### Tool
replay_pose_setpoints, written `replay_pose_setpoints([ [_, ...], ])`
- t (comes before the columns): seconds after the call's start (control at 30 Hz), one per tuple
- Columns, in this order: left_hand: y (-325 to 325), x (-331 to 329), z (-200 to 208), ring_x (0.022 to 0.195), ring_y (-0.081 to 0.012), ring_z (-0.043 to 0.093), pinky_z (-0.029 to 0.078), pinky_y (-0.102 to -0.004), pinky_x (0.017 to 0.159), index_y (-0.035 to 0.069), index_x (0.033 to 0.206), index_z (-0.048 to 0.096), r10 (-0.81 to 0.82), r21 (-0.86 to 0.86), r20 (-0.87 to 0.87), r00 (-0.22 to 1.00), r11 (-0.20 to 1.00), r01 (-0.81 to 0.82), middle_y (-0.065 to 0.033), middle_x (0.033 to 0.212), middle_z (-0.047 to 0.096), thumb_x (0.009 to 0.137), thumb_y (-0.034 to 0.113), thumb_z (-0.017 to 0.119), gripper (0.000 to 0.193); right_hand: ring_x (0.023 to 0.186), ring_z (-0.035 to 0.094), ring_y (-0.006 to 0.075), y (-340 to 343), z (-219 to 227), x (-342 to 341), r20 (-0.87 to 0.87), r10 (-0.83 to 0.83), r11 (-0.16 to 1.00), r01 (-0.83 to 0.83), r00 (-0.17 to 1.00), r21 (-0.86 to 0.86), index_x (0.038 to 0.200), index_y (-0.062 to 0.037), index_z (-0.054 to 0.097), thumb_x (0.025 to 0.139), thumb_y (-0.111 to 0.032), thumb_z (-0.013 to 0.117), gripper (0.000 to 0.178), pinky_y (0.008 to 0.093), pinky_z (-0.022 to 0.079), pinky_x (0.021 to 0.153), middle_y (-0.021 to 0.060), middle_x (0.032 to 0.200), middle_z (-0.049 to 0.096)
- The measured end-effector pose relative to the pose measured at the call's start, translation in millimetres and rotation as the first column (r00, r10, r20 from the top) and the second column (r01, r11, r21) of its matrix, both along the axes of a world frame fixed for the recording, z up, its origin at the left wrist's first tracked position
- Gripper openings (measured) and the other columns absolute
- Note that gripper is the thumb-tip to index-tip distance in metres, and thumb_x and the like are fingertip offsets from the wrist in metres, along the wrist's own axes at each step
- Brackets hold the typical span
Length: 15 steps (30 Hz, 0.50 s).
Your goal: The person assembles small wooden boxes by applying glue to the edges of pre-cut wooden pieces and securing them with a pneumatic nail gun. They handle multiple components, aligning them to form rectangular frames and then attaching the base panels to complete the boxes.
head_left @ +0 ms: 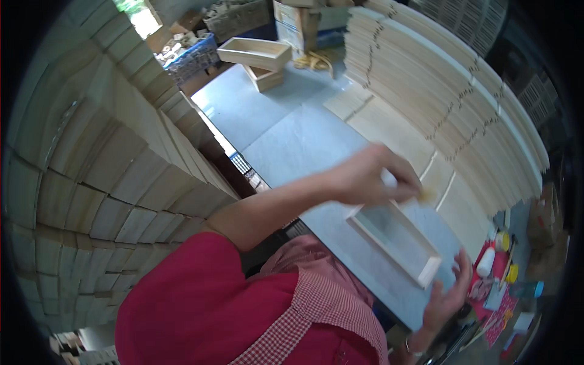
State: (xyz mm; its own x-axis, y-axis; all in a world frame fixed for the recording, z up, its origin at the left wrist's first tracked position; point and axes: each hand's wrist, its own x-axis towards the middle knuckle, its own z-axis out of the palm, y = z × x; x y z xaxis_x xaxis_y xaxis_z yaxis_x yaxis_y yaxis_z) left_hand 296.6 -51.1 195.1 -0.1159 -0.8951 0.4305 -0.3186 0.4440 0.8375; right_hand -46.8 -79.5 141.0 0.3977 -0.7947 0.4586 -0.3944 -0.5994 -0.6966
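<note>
A shallow rectangular frame of pale wood (429, 267) lies on the grey-blue tabletop (292, 143) in front of me. My left hand (380, 176) reaches across above the frame's far end. Its fingers and thumb are pinched on a small yellowish thing (429, 196), too blurred to name. Beside the frame's near right corner is my right hand (450, 298), palm up with fingers apart and nothing in it. Part of the frame's far end is hidden behind my left hand.
Tall stacks of thin wooden boards (438, 79) stand along the right. Blocks of stacked wooden boxes (91, 158) rise at the left. Two wooden boxes (258, 59) sit at the far end, near a blue basket (198, 58). Bottles (485, 261) lie on red cloth at right.
</note>
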Motion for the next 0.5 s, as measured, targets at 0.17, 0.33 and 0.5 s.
replay_pose_setpoints([
  [0.17,23.6,-62.9,-8.9,0.082,-0.0194,0.069,0.054,-0.0344,0.076,0.003,0.100,0.079,-0.134,0.075,-0.009,0.991,0.988,0.135,-0.0093,0.086,0.073,0.090,0.006,0.074,0.011,0.087,0.067,0.0266,30.2,17.7,67.8,0.085,0.152,0.973,-0.164,0.985,0.160,0.106,0.0049,0.067,0.088,0.001,0.072,0.019,0.0320,0.052,0.077,0.0136,0.101,0.070],
  [0.33,34.1,-56.7,-44.1,0.068,-0.0143,0.058,0.046,-0.0292,0.063,0.000,0.101,0.071,-0.176,0.358,-0.674,0.717,0.771,0.526,-0.0021,0.074,0.062,0.096,0.006,0.067,0.009,0.077,0.067,0.0209,38.7,-4.0,45.6,0.304,0.221,0.922,-0.300,0.927,0.244,0.099,0.0006,0.069,0.088,0.002,0.072,0.011,0.0333,0.053,0.076,0.0120,0.089,0.070],
  [0.5,35.5,-30.0,-47.0,0.061,-0.0153,0.053,0.045,-0.0308,0.066,0.001,0.092,0.065,-0.418,0.610,-0.384,0.823,0.555,0.566,-0.0018,0.071,0.058,0.093,0.022,0.072,0.022,0.070,0.063,0.0218,47.7,14.8,30.8,0.206,0.593,0.749,-0.628,0.778,0.211,0.080,-0.0079,0.068,0.076,-0.019,0.089,0.024,0.0457,0.052,0.084,0.0060,0.072,0.066],
])
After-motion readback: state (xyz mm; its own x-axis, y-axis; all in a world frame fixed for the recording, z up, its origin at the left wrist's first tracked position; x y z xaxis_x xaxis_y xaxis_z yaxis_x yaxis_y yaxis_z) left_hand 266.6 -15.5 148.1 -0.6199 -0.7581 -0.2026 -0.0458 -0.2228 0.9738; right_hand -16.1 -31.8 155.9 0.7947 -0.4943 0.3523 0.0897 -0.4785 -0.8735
